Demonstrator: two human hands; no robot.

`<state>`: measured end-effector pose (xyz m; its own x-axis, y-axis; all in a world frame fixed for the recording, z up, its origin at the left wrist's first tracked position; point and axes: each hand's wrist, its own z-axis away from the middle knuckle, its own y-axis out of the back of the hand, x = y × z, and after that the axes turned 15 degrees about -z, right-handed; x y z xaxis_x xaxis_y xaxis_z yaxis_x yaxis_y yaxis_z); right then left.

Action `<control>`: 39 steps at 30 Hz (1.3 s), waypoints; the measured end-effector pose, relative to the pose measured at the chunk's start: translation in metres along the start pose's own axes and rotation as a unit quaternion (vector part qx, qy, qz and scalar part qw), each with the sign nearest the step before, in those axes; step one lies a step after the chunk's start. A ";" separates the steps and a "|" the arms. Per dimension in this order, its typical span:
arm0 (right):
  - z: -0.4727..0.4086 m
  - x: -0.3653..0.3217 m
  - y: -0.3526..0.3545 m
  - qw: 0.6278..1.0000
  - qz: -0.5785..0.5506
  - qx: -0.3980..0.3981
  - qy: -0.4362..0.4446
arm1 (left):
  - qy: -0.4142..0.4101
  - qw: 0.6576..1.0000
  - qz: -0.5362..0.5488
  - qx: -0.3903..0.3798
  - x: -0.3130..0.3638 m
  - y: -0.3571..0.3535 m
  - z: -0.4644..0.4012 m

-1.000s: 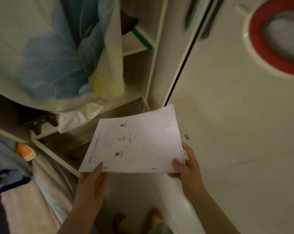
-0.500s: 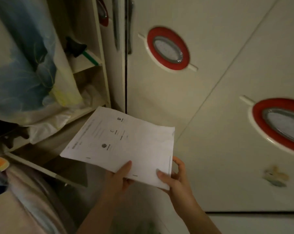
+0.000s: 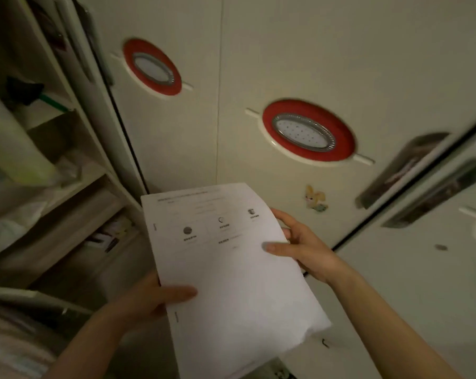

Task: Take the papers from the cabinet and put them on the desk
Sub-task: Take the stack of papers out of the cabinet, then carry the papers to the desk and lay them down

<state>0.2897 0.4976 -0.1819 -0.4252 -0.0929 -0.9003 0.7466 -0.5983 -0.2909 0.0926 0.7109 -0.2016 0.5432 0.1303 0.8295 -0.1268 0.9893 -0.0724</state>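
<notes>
A thin stack of white printed papers [image 3: 231, 272] is held in front of me, out of the cabinet, its long side running away from me. My left hand [image 3: 152, 299] grips its left edge with the thumb on top. My right hand [image 3: 302, 247] holds the right edge, thumb lying across the sheet. The open cabinet [image 3: 75, 170] with its shelves is on the left. No desk is in view.
Closed cream cabinet doors [image 3: 258, 77] with red oval trims [image 3: 308, 129] fill the space ahead and to the right. A rabbit sticker [image 3: 314, 199] sits on one door. Folded cloth [image 3: 15, 214] and small items lie on the open shelves at left.
The view has swung right, away from the open shelves toward the closed doors. The papers have turned lengthwise and come closer to me, both hands still on them.
</notes>
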 end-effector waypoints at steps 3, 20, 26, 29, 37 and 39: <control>0.037 0.007 0.004 0.994 -0.037 0.071 0.071 | -0.032 0.998 -0.029 -0.040 0.026 -0.022 0.000; 0.294 0.080 0.038 0.796 -0.029 0.557 0.234 | -0.236 0.933 -0.201 -0.181 0.041 -0.242 -0.059; 0.416 0.106 0.090 0.706 -0.047 0.667 0.234 | -0.249 0.897 -0.235 -0.279 0.025 -0.403 -0.059; 0.490 0.122 0.113 0.660 -0.052 0.712 0.234 | -0.242 0.877 -0.245 -0.335 0.013 -0.492 -0.049; 0.638 0.170 0.147 0.517 -0.074 0.830 0.195 | -0.230 0.799 -0.323 -0.452 -0.031 -0.696 -0.033; 0.672 0.185 0.154 0.474 -0.088 0.854 0.195 | -0.223 0.774 -0.341 -0.486 -0.043 -0.745 -0.026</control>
<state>-0.0179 -0.1464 -0.1757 -0.0282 0.0324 -0.9991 -0.9279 -0.3726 0.0141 0.1854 -0.0301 -0.1975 -0.1583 -0.2644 0.9513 0.8639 0.4295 0.2631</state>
